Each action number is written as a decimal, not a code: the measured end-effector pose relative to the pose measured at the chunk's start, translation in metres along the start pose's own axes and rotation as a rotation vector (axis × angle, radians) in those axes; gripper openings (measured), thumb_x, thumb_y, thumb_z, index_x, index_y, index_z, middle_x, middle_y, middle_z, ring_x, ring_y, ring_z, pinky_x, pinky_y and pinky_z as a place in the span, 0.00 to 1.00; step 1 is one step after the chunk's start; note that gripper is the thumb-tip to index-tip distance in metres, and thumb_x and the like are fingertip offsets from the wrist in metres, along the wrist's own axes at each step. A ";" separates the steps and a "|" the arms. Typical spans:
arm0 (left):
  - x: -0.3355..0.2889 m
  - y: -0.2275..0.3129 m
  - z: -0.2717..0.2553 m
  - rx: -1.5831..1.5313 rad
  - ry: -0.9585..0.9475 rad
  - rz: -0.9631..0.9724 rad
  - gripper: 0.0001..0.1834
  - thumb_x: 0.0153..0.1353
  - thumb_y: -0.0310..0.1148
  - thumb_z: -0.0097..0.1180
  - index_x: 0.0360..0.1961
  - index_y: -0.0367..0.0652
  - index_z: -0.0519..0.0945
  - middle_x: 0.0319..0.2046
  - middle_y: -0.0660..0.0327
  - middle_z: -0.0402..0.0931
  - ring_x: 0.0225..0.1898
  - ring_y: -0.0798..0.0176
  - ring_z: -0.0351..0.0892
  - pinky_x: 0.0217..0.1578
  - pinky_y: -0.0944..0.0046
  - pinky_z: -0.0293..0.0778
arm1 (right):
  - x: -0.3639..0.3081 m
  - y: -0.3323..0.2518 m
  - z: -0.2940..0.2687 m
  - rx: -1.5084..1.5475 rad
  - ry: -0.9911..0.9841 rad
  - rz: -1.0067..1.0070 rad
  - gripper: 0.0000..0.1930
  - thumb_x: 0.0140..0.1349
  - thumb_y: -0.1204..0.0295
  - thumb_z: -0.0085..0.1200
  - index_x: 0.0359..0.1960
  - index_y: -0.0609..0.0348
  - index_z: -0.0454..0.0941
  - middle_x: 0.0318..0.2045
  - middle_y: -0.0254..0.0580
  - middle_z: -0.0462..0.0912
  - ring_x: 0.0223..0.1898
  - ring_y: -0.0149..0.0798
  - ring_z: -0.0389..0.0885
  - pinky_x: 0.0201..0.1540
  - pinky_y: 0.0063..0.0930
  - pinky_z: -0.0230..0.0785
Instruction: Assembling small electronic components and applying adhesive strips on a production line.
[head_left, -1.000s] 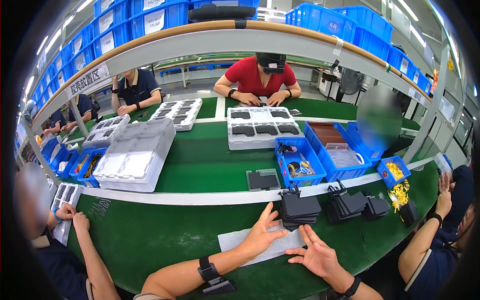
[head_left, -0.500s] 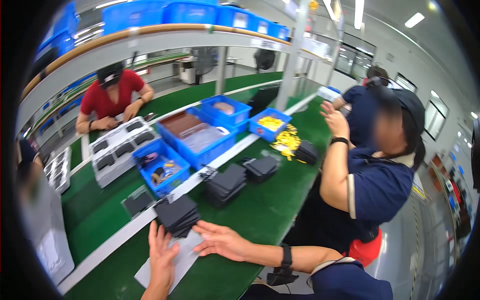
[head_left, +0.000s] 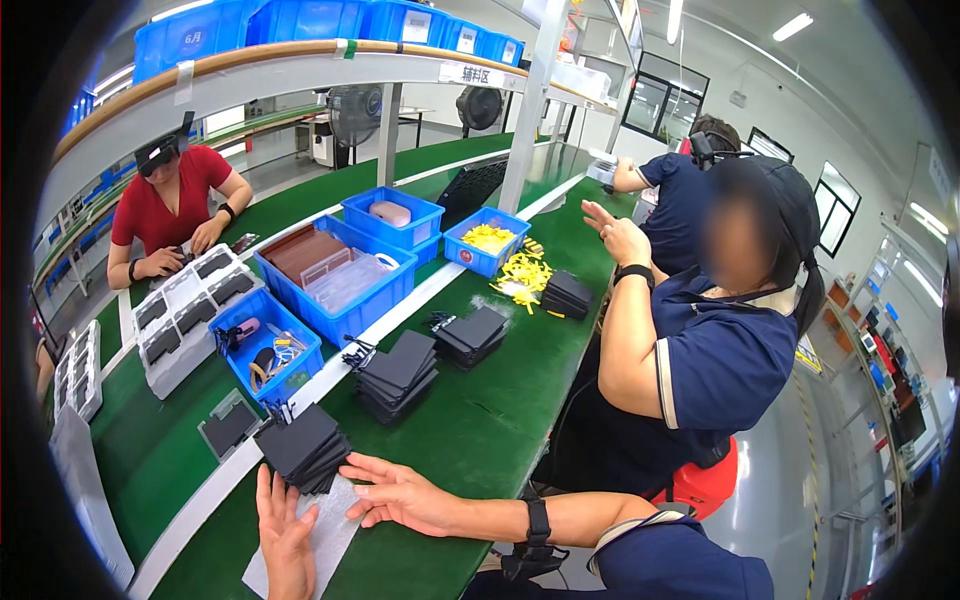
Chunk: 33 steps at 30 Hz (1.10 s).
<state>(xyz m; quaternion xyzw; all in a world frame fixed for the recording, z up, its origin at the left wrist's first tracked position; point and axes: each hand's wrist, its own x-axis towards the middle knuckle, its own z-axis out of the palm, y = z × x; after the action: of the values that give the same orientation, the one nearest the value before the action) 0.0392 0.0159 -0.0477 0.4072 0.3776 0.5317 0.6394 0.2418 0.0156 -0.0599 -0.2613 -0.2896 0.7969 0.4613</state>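
A stack of flat black square pieces [head_left: 303, 445] with short black cords at its far corner stands on the green bench, its near side resting by a white sheet [head_left: 325, 540]. My left hand [head_left: 286, 540] is open at the stack's near left, fingers stretched upward, thumb apart. On the other side, my right hand [head_left: 400, 497] is open, palm turned inward, its fingertips close to the stack's right edge and above the sheet. Whether any fingertip touches the stack I cannot tell. Farther along are two more stacks of black pieces [head_left: 395, 375], [head_left: 470, 335].
Blue bins [head_left: 265, 350] stand along the white bench strip [head_left: 330, 378]. A grey tray [head_left: 195, 320] lies beyond, and yellow pieces [head_left: 525, 275] lie loose near another black stack [head_left: 567, 295]. A co-worker in navy [head_left: 720, 350] sits at right; one in red [head_left: 175, 205] sits opposite.
The view has swung to the right, so the bench and stacks appear farther left. Both my hands stay open beside the near stack, with little visible movement relative to it.
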 end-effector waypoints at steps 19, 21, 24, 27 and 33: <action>0.000 0.001 0.001 0.007 0.028 -0.001 0.47 0.44 0.26 0.54 0.68 0.46 0.50 0.66 0.54 0.50 0.64 0.56 0.54 0.53 0.66 0.63 | -0.004 -0.002 0.005 -0.042 0.027 0.016 0.36 0.64 0.72 0.49 0.68 0.61 0.41 0.67 0.47 0.50 0.45 0.36 0.76 0.43 0.27 0.71; 0.000 0.001 0.000 0.010 0.019 0.001 0.47 0.44 0.26 0.55 0.68 0.46 0.50 0.66 0.53 0.49 0.65 0.56 0.53 0.54 0.66 0.63 | -0.003 -0.002 0.005 -0.044 0.022 0.015 0.36 0.64 0.72 0.49 0.68 0.60 0.42 0.67 0.46 0.50 0.45 0.36 0.76 0.43 0.27 0.71; -0.001 0.003 0.001 0.017 0.027 -0.001 0.47 0.44 0.27 0.55 0.68 0.46 0.50 0.66 0.53 0.49 0.65 0.55 0.53 0.54 0.65 0.63 | -0.003 -0.001 0.005 -0.062 0.030 0.007 0.35 0.64 0.72 0.49 0.68 0.61 0.42 0.66 0.47 0.51 0.45 0.36 0.76 0.43 0.27 0.71; -0.001 0.005 0.004 0.036 0.036 -0.015 0.47 0.44 0.27 0.55 0.68 0.46 0.50 0.66 0.53 0.49 0.65 0.55 0.53 0.53 0.64 0.63 | -0.004 -0.004 0.006 -0.067 0.063 -0.017 0.33 0.64 0.73 0.49 0.67 0.62 0.47 0.65 0.48 0.54 0.45 0.35 0.76 0.43 0.27 0.71; 0.000 0.002 0.003 0.074 0.012 0.012 0.47 0.44 0.27 0.55 0.68 0.47 0.51 0.67 0.54 0.49 0.65 0.55 0.52 0.53 0.64 0.63 | -0.001 0.000 -0.003 -0.108 0.188 -0.115 0.23 0.62 0.77 0.50 0.59 0.63 0.60 0.56 0.46 0.63 0.46 0.37 0.76 0.42 0.28 0.72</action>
<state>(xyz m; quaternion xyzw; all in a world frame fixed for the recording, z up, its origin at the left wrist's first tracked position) 0.0416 0.0160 -0.0442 0.4298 0.3981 0.5237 0.6185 0.2446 0.0158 -0.0618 -0.3422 -0.3021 0.7244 0.5166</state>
